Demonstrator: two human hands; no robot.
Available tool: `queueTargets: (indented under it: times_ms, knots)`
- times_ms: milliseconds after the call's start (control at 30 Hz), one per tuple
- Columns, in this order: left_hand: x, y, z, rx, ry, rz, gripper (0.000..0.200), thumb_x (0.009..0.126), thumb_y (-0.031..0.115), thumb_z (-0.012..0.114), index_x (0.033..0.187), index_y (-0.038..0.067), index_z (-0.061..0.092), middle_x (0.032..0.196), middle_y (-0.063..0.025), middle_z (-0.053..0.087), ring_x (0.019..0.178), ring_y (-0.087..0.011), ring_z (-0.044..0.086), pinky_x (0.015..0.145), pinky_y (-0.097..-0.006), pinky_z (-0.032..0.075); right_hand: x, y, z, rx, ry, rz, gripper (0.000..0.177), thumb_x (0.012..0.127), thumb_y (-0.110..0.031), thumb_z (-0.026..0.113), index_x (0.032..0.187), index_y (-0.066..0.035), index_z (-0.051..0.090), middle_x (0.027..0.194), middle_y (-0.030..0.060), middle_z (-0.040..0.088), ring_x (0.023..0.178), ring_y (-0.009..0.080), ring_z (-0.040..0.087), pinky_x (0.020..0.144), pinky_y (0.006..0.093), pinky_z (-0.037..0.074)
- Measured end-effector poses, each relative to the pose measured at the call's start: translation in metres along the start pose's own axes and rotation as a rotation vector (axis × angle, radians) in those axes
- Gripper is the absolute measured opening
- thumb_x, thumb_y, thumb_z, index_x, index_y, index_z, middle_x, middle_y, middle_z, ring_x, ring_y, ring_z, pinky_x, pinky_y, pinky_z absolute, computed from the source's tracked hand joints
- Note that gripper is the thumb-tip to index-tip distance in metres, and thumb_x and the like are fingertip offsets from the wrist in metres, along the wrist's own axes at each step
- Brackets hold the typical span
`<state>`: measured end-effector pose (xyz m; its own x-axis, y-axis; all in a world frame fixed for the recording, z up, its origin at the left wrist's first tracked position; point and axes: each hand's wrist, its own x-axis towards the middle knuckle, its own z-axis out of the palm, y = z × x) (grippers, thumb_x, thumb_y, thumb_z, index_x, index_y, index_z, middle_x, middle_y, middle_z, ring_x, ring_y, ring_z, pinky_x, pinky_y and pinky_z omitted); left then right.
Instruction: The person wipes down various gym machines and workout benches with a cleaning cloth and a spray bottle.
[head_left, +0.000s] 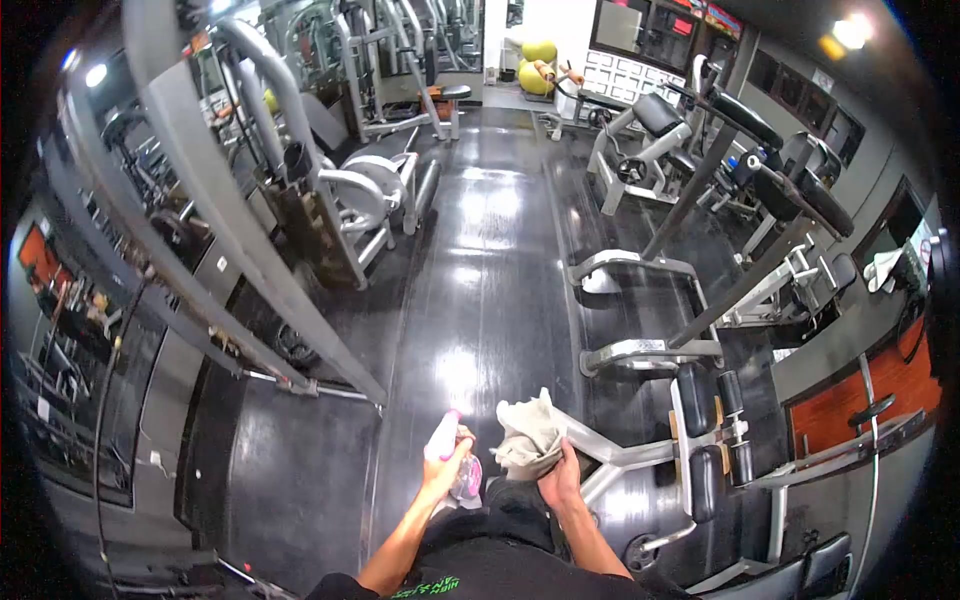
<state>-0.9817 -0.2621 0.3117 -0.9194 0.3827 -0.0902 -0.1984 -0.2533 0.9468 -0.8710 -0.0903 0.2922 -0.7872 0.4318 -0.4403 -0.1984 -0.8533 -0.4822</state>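
Note:
My left hand (pixel 446 468) is wrapped around a spray bottle (pixel 441 440) with a white and pink head; its clear body with a pink label shows below the fingers. A crumpled, pale grey cloth (pixel 530 437) is gripped in my right hand (pixel 562 478), bunched up above the fingers. Both hands are in front of my body, a short way apart. Just right of the cloth runs the pale metal frame of a bench machine (pixel 628 455) with black padded rollers.
Dark shiny floor (pixel 480 250) runs forward between rows of gym machines. A tall grey frame (pixel 250 200) slants along the left. Padded machines (pixel 660 115) line the right side. Yellow exercise balls (pixel 537 77) are stacked at the far end. A white cloth (pixel 880 270) hangs at far right.

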Motion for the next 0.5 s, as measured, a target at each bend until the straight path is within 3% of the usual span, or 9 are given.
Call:
queueTargets:
  times_ms: [167, 200, 233, 300, 333, 467, 500]
  knots:
    - [0.084, 0.009, 0.001, 0.007, -0.128, -0.05, 0.02, 0.086, 0.0, 0.061, 0.106, 0.0, 0.057, 0.093, -0.0038, 0.063, 0.073, -0.0069, 0.055, 0.066, -0.0229, 0.047, 0.073, -0.006, 0.006, 0.034, -0.021, -0.006, 0.052, 0.097, -0.04, 0.036, 0.135, -0.005, 0.042, 0.135, 0.0096, 0.049, 0.125, 0.0266, 0.046, 0.107, 0.0424, 0.032]
    - [0.103, 0.012, 0.005, 0.025, -0.119, -0.066, 0.019, 0.086, -0.001, 0.061, 0.105, 0.0, 0.056, 0.093, -0.0048, 0.062, 0.071, -0.008, 0.056, 0.065, -0.0241, 0.049, 0.092, -0.01, 0.006, 0.104, 0.001, -0.001, 0.046, 0.096, -0.033, 0.044, 0.133, -0.005, 0.043, 0.129, 0.0094, 0.053, 0.12, 0.026, 0.05, 0.105, 0.0421, 0.036]
    - [0.123, 0.014, 0.01, 0.027, -0.124, -0.064, 0.019, 0.086, -0.001, 0.061, 0.105, 0.0, 0.056, 0.093, -0.0048, 0.062, 0.071, -0.008, 0.056, 0.065, -0.0241, 0.049, 0.115, -0.014, 0.006, 0.108, -0.001, -0.004, 0.046, 0.096, -0.033, 0.044, 0.133, -0.005, 0.043, 0.129, 0.0094, 0.053, 0.12, 0.026, 0.05, 0.105, 0.0421, 0.036]
    - [0.159, 0.017, 0.018, 0.114, -0.165, 0.013, 0.022, 0.086, -0.001, 0.062, 0.107, -0.001, 0.056, 0.092, -0.0063, 0.062, 0.07, -0.0096, 0.058, 0.064, -0.0256, 0.051, 0.151, -0.025, 0.008, -0.152, -0.064, -0.152, 0.038, 0.092, -0.018, 0.054, 0.128, -0.005, 0.047, 0.121, 0.0083, 0.057, 0.112, 0.0234, 0.055, 0.099, 0.0402, 0.043]
    - [0.178, 0.014, 0.021, 0.123, -0.157, 0.014, 0.024, 0.086, -0.001, 0.063, 0.109, -0.001, 0.055, 0.093, -0.0077, 0.063, 0.069, -0.0106, 0.06, 0.064, -0.0266, 0.052, 0.169, -0.037, 0.02, -0.108, -0.043, -0.131, 0.041, 0.088, -0.005, 0.059, 0.127, -0.003, 0.045, 0.115, 0.0074, 0.058, 0.104, 0.0199, 0.058, 0.093, 0.0367, 0.047]
    - [0.257, 0.006, 0.036, 0.087, -0.17, 0.043, 0.026, 0.085, -0.002, 0.063, 0.11, -0.001, 0.055, 0.091, -0.0068, 0.063, 0.068, -0.0094, 0.059, 0.061, -0.0253, 0.051, 0.283, -0.069, 0.027, -0.308, 0.012, -0.134, 0.032, 0.091, -0.01, 0.058, 0.121, -0.001, 0.052, 0.107, 0.0055, 0.061, 0.101, 0.0164, 0.058, 0.087, 0.0328, 0.048]
    - [0.275, 0.009, 0.042, 0.093, -0.173, 0.032, 0.026, 0.085, -0.002, 0.063, 0.11, -0.001, 0.055, 0.091, -0.0068, 0.063, 0.068, -0.0094, 0.059, 0.061, -0.0253, 0.051, 0.299, -0.091, 0.051, -0.375, -0.069, -0.154, 0.029, 0.092, -0.011, 0.058, 0.118, 0.0, 0.056, 0.105, 0.0037, 0.062, 0.098, 0.014, 0.058, 0.084, 0.0294, 0.047]
